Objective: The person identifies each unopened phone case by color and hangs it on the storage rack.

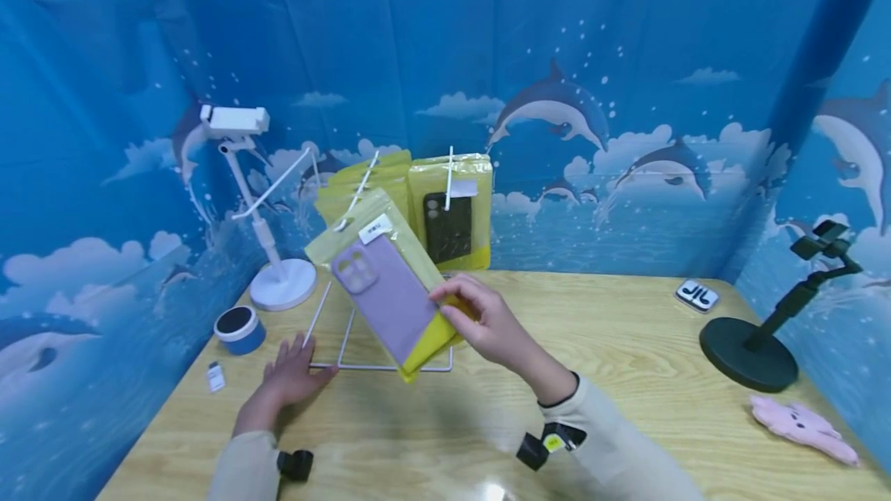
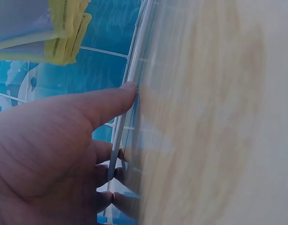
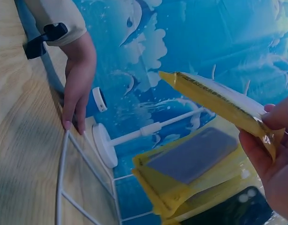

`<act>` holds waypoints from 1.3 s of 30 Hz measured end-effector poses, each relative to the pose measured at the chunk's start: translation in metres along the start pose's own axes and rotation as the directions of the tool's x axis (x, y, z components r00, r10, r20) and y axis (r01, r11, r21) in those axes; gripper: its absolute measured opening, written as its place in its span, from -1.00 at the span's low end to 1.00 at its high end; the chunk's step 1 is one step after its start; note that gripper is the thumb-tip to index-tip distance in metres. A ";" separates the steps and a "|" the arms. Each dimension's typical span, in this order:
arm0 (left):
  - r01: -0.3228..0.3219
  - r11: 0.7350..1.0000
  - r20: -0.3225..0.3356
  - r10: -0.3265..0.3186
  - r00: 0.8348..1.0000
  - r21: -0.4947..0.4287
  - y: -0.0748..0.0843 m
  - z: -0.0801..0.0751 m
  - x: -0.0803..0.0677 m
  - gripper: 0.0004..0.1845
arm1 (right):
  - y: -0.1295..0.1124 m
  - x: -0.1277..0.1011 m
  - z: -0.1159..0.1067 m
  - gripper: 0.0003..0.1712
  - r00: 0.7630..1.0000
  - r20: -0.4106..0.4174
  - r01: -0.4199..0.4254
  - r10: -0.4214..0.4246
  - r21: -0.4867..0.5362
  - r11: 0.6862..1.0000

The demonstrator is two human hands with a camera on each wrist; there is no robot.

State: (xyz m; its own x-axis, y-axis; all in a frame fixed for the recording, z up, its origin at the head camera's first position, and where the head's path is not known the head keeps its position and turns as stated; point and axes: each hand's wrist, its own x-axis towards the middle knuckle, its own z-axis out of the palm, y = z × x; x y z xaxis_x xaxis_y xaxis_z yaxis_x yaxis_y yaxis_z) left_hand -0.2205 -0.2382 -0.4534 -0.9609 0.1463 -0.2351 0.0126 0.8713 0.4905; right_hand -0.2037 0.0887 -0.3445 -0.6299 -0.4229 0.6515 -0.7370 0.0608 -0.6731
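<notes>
On the table [image 1: 626,346], from the left, a white stand [image 1: 281,284] and a blue roll [image 1: 239,328] stood by the wall. The left hand [image 1: 291,377] lay flat, fingers straight, steadying the wire rack [image 1: 381,366]. Its right neighbour, the right hand [image 1: 487,323], pinched a yellow packet [image 1: 390,292] holding a lilac phone case, lifted off the rack. Judging by this, other packets [image 1: 451,211] remained hanging, so the work looked partly done. Farther right sat a black stand [image 1: 752,342] and a pink toy [image 1: 800,424]. Only the left wrist view showed fingertips [image 2: 127,89] touching the rack's wire.
</notes>
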 end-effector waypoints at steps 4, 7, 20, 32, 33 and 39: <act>-0.004 1.000 -0.010 0.004 1.000 0.009 -0.004 0.001 0.003 -0.06 | 0.013 0.006 0.007 -0.81 0.994 -0.056 -0.094 0.095 0.025 0.995; 0.000 1.000 -0.010 0.000 1.000 0.007 -0.005 0.001 0.004 -0.06 | 0.024 0.012 0.015 -0.82 0.987 -0.073 -0.143 0.146 0.044 0.989; 0.007 1.000 0.014 -0.007 1.000 -0.014 -0.007 0.002 0.006 -0.05 | 0.070 -0.026 0.000 -0.77 0.916 0.067 -0.391 0.395 -0.071 0.918; 0.005 1.000 0.023 -0.005 1.000 -0.001 -0.008 0.001 0.005 -0.04 | 0.078 -0.131 -0.077 -0.70 0.773 0.074 -0.630 0.631 -0.031 0.776; 0.004 1.000 0.023 -0.004 1.000 0.002 -0.008 0.001 0.005 -0.04 | 0.076 -0.138 -0.083 -0.69 0.764 0.068 -0.642 0.642 -0.025 0.766; -0.006 1.000 0.013 0.006 1.000 0.015 -0.013 0.002 0.007 -0.04 | 0.069 -0.165 -0.103 -0.67 0.752 0.048 -0.659 0.658 0.016 0.752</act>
State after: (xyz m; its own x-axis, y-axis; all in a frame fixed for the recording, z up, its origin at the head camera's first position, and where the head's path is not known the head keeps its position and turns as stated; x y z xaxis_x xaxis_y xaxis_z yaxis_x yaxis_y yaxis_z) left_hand -0.2273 -0.2475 -0.4627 -0.9573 0.1573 -0.2427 0.0228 0.8775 0.4791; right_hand -0.1756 0.2562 -0.4621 -0.9464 -0.3216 0.0303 -0.1354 0.3099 -0.9411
